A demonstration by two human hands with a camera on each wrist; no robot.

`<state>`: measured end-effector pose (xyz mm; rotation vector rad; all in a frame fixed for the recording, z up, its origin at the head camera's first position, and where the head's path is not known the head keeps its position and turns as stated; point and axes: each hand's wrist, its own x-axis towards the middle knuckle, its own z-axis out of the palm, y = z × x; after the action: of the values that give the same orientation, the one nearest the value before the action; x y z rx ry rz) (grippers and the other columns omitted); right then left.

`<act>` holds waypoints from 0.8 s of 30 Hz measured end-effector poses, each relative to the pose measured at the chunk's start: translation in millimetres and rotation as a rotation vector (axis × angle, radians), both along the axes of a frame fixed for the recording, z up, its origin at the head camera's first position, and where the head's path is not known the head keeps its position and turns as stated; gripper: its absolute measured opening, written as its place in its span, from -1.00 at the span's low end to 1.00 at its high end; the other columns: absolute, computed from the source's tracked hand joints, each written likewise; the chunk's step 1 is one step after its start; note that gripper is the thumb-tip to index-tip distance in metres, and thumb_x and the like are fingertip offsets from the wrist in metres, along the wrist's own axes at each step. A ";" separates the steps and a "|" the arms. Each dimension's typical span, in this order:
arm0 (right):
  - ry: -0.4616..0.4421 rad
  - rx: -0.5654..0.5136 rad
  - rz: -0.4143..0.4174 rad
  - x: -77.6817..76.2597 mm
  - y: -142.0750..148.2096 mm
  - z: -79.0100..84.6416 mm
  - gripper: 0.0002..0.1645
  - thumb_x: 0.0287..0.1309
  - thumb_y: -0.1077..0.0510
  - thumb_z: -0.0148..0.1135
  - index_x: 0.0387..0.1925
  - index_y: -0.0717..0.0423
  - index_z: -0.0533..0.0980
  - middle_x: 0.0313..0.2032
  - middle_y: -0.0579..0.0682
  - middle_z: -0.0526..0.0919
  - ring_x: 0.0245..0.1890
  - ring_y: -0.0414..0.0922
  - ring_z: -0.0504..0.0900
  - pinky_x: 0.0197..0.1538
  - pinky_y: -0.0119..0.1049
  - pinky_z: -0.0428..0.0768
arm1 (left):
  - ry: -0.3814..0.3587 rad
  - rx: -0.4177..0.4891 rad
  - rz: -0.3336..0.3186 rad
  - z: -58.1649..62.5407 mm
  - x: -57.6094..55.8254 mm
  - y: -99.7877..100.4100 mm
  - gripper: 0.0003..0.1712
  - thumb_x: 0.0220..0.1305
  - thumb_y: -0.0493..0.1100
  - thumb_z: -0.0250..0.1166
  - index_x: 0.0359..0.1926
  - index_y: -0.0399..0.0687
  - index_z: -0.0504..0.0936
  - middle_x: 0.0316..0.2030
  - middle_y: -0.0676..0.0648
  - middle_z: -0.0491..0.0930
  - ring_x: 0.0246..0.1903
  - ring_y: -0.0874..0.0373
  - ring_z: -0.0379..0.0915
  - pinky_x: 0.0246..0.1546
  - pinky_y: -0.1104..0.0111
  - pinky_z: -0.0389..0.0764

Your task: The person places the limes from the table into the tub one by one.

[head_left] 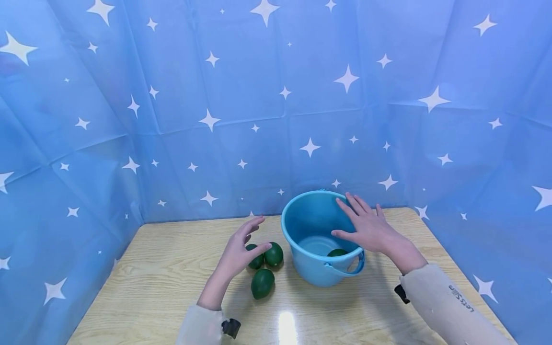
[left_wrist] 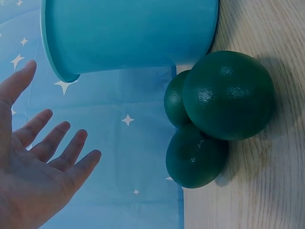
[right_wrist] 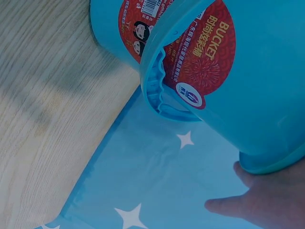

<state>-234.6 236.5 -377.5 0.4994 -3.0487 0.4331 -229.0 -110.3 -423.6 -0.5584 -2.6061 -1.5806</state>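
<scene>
A light blue bucket (head_left: 308, 266) stands upright on the table, its mouth partly facing me. Inside it lies one dark green fruit (head_left: 338, 252), partly hidden by the near rim. Over the bucket's right rim my right hand (head_left: 373, 230) spreads its fingers and holds nothing; whether it touches the rim I cannot tell. Left of the bucket, three dark green lime-like fruits (head_left: 262, 283) sit close together, large in the left wrist view (left_wrist: 228, 95). My left hand (head_left: 237, 251) hovers beside and above them, fingers apart and slightly bent, with nothing in it.
The bucket's handle (head_left: 349, 273) hangs down on its near right side. A red label (right_wrist: 205, 52) is on the bucket's wall. Blue cloth with white stars (head_left: 258, 96) rises behind and on both sides of the wooden table (head_left: 172, 268).
</scene>
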 end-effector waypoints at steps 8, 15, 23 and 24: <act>-0.010 -0.004 -0.003 -1.0 1.4 -2.0 0.13 0.23 -0.43 0.14 0.58 0.03 -0.04 0.57 0.26 -0.12 0.54 0.35 -0.15 0.36 0.62 -0.19 | -0.031 -0.007 -0.001 -3.0 3.3 -3.2 -0.24 0.24 0.03 0.42 0.42 0.15 0.37 0.43 -0.01 0.35 0.40 -0.10 0.32 0.40 -0.11 0.37; -0.011 -0.001 -0.005 -1.1 1.7 -2.9 0.14 0.23 -0.43 0.14 0.58 0.03 -0.04 0.57 0.26 -0.12 0.54 0.35 -0.15 0.36 0.62 -0.19 | -0.066 -0.022 -0.022 -4.8 6.6 -5.4 -0.22 0.26 0.09 0.39 0.44 0.08 0.35 0.44 -0.03 0.34 0.37 -0.13 0.36 0.35 -0.11 0.43; -0.008 -0.001 -0.006 -1.1 1.9 -3.0 0.14 0.22 -0.43 0.15 0.58 0.04 -0.03 0.57 0.26 -0.12 0.54 0.35 -0.15 0.36 0.63 -0.18 | -0.093 -0.010 -0.058 -7.9 7.6 -10.2 -0.34 0.38 -0.01 0.28 0.45 0.07 0.35 0.45 -0.05 0.33 0.37 -0.17 0.35 0.39 -0.11 0.38; -0.009 -0.001 -0.007 -1.0 1.9 -2.8 0.14 0.22 -0.43 0.14 0.58 0.04 -0.04 0.57 0.26 -0.12 0.54 0.35 -0.15 0.36 0.62 -0.18 | -0.092 -0.014 -0.062 -8.7 7.7 -11.1 -0.36 0.40 -0.02 0.25 0.44 0.06 0.35 0.44 -0.06 0.33 0.36 -0.17 0.36 0.39 -0.11 0.38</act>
<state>-235.6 238.4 -380.3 0.4883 -3.0574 0.4378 -221.3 -121.4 -432.3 -0.5872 -2.6928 -1.6459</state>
